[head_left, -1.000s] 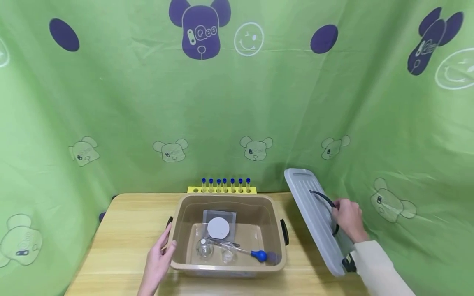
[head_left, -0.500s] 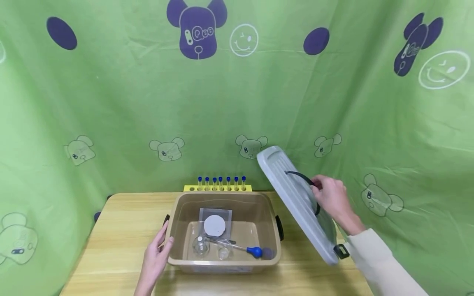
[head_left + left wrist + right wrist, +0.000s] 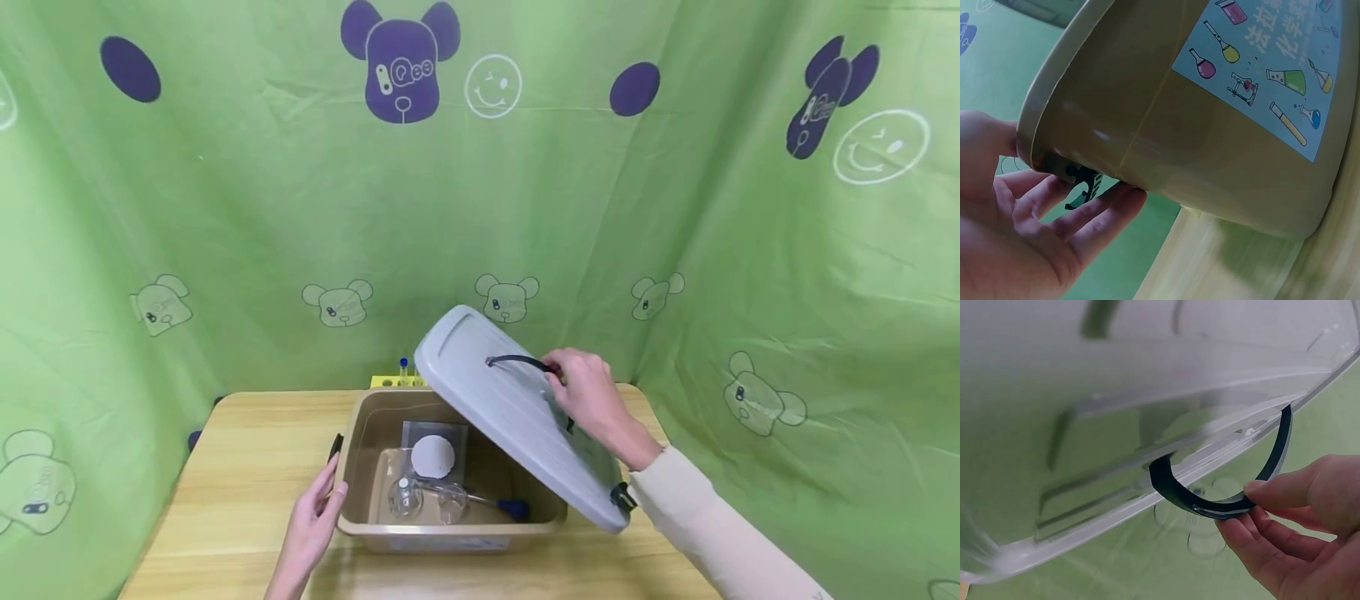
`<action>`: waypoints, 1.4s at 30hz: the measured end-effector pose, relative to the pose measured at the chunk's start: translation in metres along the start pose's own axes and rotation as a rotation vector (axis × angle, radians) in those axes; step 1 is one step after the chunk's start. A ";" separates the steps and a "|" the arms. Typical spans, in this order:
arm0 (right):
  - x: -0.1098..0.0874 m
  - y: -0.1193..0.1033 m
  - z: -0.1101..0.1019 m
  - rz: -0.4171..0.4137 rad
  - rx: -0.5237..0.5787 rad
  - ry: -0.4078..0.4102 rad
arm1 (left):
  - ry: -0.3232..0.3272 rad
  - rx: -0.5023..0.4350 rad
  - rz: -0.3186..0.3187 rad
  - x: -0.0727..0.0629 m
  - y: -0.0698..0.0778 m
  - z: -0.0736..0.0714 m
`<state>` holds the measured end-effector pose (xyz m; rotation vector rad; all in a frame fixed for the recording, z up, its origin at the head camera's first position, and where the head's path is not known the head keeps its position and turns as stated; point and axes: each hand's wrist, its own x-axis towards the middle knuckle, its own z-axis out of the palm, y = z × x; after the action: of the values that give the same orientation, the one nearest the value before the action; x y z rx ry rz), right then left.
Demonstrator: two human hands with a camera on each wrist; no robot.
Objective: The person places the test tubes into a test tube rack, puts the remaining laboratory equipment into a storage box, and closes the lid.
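Observation:
In the head view a brown plastic storage box [image 3: 442,542] stands on the wooden table. My left hand [image 3: 309,518] rests against its left side, fairly straight fingers on the outer wall beside a black latch [image 3: 1082,178] and thumb at the rim. My right hand [image 3: 594,400] pinches the black handle [image 3: 1210,507] of the grey lid [image 3: 468,367]. The lid hangs tilted over the box's right part, its far-left end raised. Inside lie a round white disc [image 3: 432,457], a glass flask [image 3: 405,498], a small clear beaker [image 3: 452,503] and a dropper with a blue bulb [image 3: 514,508].
Behind the box stands a yellow rack [image 3: 386,382] with blue-capped tubes [image 3: 403,371], mostly hidden by the lid. A green printed curtain [image 3: 225,208] surrounds the table [image 3: 262,450]. A sticker with lab drawings [image 3: 1272,75] is on the box's front.
My right hand has carried the lid leftward from beside the box to over its right part, covering most of the tube rack. My left hand stays at the box's left side.

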<state>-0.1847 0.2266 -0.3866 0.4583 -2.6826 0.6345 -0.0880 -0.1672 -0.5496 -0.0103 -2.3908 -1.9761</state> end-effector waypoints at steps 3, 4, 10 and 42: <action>0.003 -0.011 0.009 -0.031 0.009 -0.009 | -0.009 -0.016 -0.023 -0.001 0.001 0.000; 0.004 -0.014 0.013 -0.044 0.010 -0.011 | -0.011 -0.021 -0.027 -0.001 0.001 0.000; 0.007 -0.034 0.033 -0.142 0.002 -0.045 | -0.008 -0.061 -0.051 0.000 0.001 0.000; 0.007 -0.073 0.109 -0.473 -0.247 -0.185 | 0.025 -0.186 -0.108 -0.008 -0.003 -0.005</action>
<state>-0.1901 0.1109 -0.4485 1.0768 -2.6227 0.1283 -0.0797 -0.1727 -0.5516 0.1389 -2.2283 -2.2250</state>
